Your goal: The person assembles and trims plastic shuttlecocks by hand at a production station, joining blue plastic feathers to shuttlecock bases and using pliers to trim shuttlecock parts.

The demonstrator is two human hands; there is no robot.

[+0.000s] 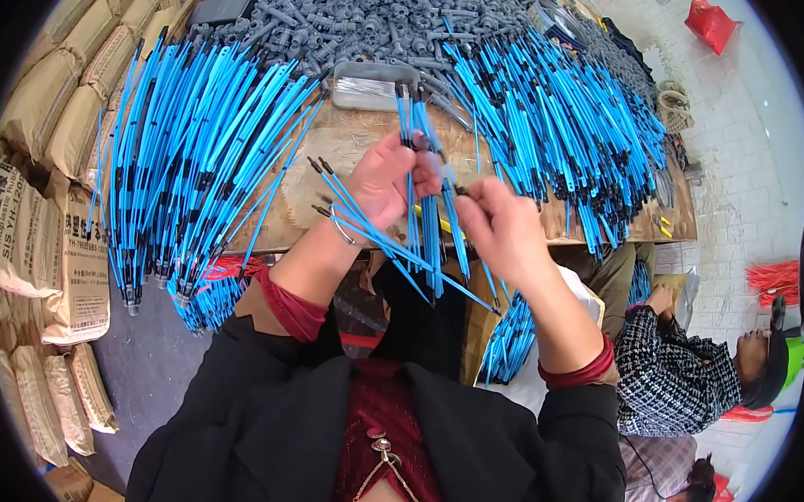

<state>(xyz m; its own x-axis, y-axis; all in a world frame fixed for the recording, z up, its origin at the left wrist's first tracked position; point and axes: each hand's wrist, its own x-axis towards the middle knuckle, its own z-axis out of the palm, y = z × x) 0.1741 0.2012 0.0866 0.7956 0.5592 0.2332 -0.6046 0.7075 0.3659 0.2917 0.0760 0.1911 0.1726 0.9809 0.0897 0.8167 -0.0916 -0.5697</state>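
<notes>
1. Through the head view I have the left hand just below centre-top, its grip curled around several blue strips; their dark upper ends point to 12 o'clock, and their lower ends hang past the near edge of the worktop.
2. The right hand sits at 4 o'clock from the left, thumb and forefinger narrowed beside the held strips. Blur hides whether that grip closes on anything; I cannot tell.
3. Loose strips slant across the left wrist from 10 to 4 o'clock. I would clear these first, as they could snag the held set.
4. To handle the set well, I would steady it with the left grip, level the dark ends, and let the right fingertips work on one strip at a time, pinching near its end so that it does not bend.
5. I would stay clear of the left pile at 10 o'clock, the right pile at 1 o'clock, and the clear tray at 12 o'clock, before the grey fittings.
</notes>
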